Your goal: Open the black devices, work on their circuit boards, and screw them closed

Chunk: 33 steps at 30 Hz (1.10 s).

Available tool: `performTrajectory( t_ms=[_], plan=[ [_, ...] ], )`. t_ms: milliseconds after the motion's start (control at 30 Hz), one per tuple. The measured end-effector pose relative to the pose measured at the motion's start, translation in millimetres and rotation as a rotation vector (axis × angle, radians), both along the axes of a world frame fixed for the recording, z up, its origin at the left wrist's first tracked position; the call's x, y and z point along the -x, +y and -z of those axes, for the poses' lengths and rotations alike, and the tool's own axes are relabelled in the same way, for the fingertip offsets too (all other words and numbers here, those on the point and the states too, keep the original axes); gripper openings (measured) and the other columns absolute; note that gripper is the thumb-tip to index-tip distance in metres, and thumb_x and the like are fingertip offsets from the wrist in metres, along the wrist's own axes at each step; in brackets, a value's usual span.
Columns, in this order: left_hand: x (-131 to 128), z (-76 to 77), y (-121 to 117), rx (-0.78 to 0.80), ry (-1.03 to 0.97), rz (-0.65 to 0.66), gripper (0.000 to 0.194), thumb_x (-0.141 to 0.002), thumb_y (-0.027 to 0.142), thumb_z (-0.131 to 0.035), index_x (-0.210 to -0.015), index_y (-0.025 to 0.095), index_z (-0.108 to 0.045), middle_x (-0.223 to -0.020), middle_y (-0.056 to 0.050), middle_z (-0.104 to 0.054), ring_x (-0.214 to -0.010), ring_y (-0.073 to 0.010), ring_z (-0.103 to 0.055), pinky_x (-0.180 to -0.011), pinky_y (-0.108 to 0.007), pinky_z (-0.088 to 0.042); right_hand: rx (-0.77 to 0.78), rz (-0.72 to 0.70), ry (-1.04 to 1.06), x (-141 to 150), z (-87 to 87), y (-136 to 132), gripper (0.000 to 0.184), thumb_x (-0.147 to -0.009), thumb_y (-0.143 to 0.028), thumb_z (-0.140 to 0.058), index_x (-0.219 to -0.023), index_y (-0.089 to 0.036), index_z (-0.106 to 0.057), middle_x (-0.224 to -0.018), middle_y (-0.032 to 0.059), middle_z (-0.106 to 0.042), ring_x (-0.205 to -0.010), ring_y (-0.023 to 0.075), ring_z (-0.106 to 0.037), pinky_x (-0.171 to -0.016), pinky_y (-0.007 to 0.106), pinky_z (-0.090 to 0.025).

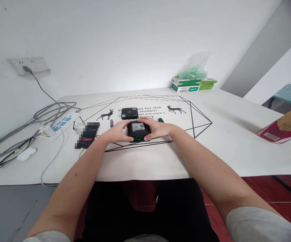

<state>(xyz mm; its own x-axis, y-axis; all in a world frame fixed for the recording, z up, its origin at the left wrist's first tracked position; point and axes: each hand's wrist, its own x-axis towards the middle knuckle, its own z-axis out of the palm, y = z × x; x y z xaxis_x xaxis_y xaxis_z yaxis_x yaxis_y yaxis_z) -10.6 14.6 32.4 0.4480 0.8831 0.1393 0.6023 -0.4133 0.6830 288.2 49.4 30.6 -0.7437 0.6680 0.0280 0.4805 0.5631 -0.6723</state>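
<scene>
A small black electronic box lies on the white table mat with a white printed label facing up. Green circuit board shows along its near edge. My left hand grips its left side, thumb at the near corner. On the right side, my right hand holds it the same way, fingers over the far edge and thumb at the front. Just behind sits a flat black box or cover with small stickers. A pinkish handle-like object is beyond my left hand, and a dark green one is beyond my right, partly hidden.
To the left are a phone on a cable, a power strip, coiled grey cord, glasses and a white earbud case. Green-and-white boxes with a plastic bag stand at the back right. A red-yellow package is far right.
</scene>
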Motion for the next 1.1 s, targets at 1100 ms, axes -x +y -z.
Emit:
performTrajectory(
  t_ms=[1100],
  plan=[
    [-3.4,-11.6,-7.0,0.100,0.417,0.047,0.102,-0.091,0.076,-0.062,-0.175,0.021,-0.038,-0.181,-0.009,-0.038,-0.168,-0.0377,-0.029,-0.134,-0.050,-0.033,0.103,0.136,-0.205,0.9,-16.9,-9.5,0.109,-0.085,-0.062,-0.081,-0.174,-0.018,-0.037,-0.180,0.0149,-0.040,-0.166,0.0394,-0.040,-0.139,0.054,-0.033]
  ],
)
